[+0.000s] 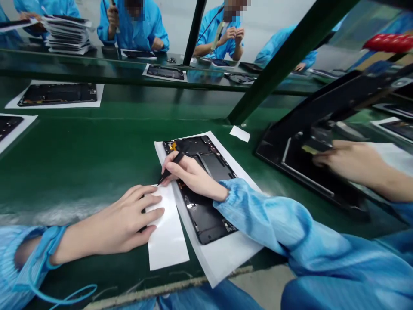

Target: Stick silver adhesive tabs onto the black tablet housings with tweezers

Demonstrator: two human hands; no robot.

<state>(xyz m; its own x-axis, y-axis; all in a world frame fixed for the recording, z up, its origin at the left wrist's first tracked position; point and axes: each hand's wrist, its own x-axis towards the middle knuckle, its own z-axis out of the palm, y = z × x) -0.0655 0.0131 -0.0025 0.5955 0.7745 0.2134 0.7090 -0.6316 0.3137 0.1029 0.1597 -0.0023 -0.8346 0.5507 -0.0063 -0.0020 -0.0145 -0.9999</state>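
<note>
My left hand (129,220) lies flat with fingers apart, pressing on a white paper strip (169,243) at the table's near side. In my right hand (190,172) is a pair of slim black tweezers (174,167), pointing down at the strip's upper edge. Their tip is close to my left fingertips. Beneath my right wrist lies an opened black tablet (211,219) showing its inner parts, partly covered by my hand and sleeve. The tablet rests slanted on a larger white sheet (234,256), which borders the strip.
A black press (300,125) with a red handle stands on the right; a co-worker's hand (355,165) reaches into it. Opened tablets on paper (60,94) lie at left. Co-workers in blue sit behind a green frame (274,77). A small white paper piece (240,133) lies near its foot.
</note>
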